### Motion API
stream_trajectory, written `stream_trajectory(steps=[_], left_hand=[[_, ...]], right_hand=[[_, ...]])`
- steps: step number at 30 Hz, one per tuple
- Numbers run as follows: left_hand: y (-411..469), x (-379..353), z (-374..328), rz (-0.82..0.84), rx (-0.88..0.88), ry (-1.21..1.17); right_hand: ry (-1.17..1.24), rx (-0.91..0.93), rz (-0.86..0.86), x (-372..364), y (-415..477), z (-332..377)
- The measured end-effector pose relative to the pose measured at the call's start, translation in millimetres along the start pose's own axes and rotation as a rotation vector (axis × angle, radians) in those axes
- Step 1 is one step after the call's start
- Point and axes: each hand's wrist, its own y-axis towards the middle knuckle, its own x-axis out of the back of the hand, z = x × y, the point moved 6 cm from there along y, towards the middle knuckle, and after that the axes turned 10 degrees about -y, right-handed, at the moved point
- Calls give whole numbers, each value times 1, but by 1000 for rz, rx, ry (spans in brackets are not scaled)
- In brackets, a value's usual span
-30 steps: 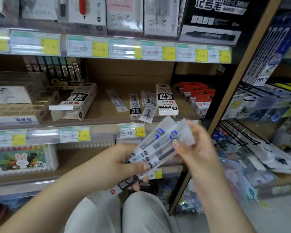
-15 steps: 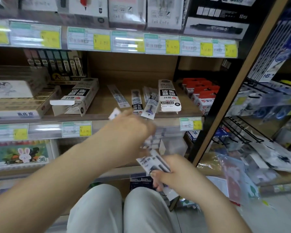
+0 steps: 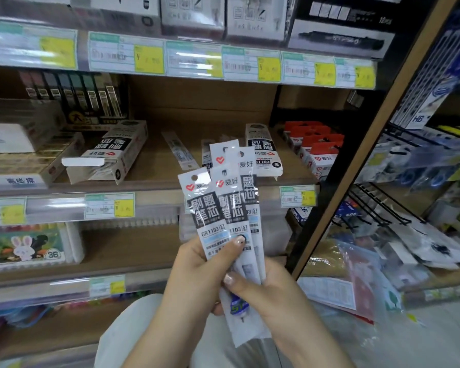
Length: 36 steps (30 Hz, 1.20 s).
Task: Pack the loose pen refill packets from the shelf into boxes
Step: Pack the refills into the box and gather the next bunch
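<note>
You hold a fan of packets (image 3: 225, 205) upright before the shelf (image 3: 154, 181) front edge; left hand (image 3: 197, 272) and right hand (image 3: 266, 296) both closed on the lower ends. Light, floppy, slick film: pinch low, square them.

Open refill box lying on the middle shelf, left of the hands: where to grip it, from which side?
Judging by its pose, grip the open box across its long side walls at mid-length, coming from the front and above. It lies flat, angled back into the shelf, with its white flap hanging open at the near end, so avoid that floppy end. Both hands currently hold packets.
</note>
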Motion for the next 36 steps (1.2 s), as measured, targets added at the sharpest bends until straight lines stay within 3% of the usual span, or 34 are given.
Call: stream_trajectory(steps=[5,9,17,36], left_hand=[[2,8,-4,-19,21,31],[2,10,-10,-20,-58,77],[2,7,-11,-7,-203,16],[2,8,-9,56,-71,-182]], right_hand=[[217,-80,-131,6,2,-20],[21,-19,-179,6,6,-20],[-104,108,-226,1,12,-12],[-54,154,-283,-2,5,-9]])
